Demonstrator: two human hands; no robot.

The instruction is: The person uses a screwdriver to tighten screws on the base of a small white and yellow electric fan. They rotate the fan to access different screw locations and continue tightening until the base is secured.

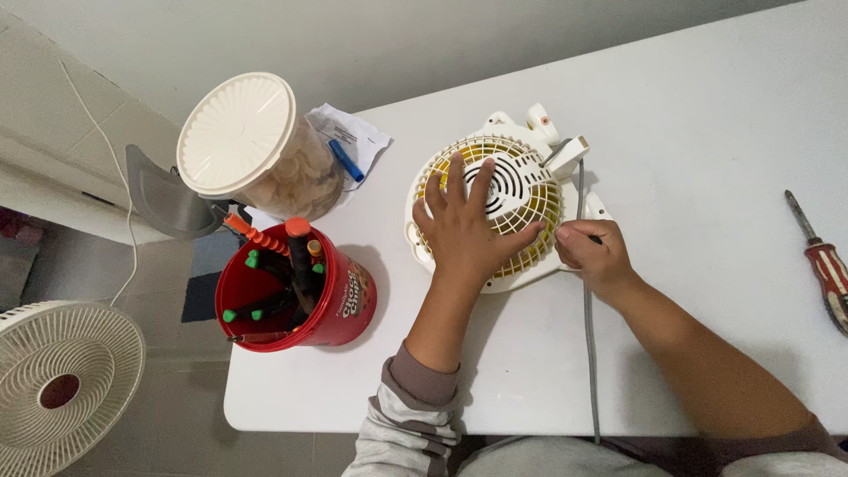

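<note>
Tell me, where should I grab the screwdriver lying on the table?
Grab the screwdriver by its thick red handle, coming down from above. It lies flat on the white table, away from both hands, and the thin metal shaft points away from the person.

Red tool bucket (pixel 340 305), lidded jar (pixel 256 146), screwdriver (pixel 821 265), floor fan (pixel 62 380), papers (pixel 349 132).

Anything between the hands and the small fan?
Nothing visible. The left hand lies flat on the fan grille, and the right hand is closed on a thin tool at the fan's right edge. The grey cord runs under the right wrist, not in between. The red bucket and screwdriver sit apart.
</note>
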